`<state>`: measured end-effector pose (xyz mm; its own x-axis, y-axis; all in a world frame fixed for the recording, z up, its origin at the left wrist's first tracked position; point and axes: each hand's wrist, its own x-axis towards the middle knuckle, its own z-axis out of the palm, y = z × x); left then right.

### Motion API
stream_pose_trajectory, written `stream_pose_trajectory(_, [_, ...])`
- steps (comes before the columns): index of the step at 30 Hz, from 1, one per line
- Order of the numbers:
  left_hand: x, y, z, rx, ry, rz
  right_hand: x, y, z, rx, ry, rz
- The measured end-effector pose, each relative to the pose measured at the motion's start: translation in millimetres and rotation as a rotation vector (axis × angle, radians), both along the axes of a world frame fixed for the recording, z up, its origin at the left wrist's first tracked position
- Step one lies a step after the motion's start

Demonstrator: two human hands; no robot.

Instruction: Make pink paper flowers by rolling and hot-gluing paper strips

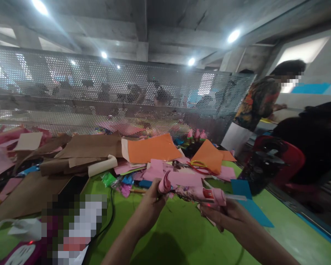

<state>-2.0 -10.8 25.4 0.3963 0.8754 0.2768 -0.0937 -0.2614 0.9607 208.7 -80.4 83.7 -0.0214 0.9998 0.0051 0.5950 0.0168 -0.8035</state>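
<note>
My right hand [220,215] is closed around a pink hot glue gun [201,194]. Its middle looks grubby and dark-spotted, a small red light glows on it, and a pale glue stick [237,197] juts out of its rear. The gun's front points left, towards my left hand [156,197]. Pinched in that hand is a rolled strip of pink paper or foam [164,183], its curled end upward. The gun's tip comes close to the roll; whether they touch I cannot tell. Both hands are above the green table [165,243].
Orange sheets [154,147], brown paper [91,145], pink scraps and red-and-yellow-handled scissors [201,167] pile up behind my hands. Blue paper [251,206] lies at right. A purple power strip [22,254] and black cable are at left. A perforated metal screen [113,92] stands behind; people are at right.
</note>
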Motion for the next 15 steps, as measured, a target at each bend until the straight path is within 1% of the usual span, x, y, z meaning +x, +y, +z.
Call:
stream_pose_trajectory(3, [-0.3,0.1,-0.2,0.008,0.019,0.013,0.4,0.7,-1.0,-0.001,-0.012,0.018])
stream_pose_trajectory(7, [-0.4,0.7,-2.1,0.016,0.012,0.015,0.5,0.4,-0.6,0.016,-0.022,0.001])
stream_pose_trajectory(15, [-0.3,1.9,-4.0,0.027,0.008,0.011,-6.7,-3.1,14.9,0.069,-0.05,0.061])
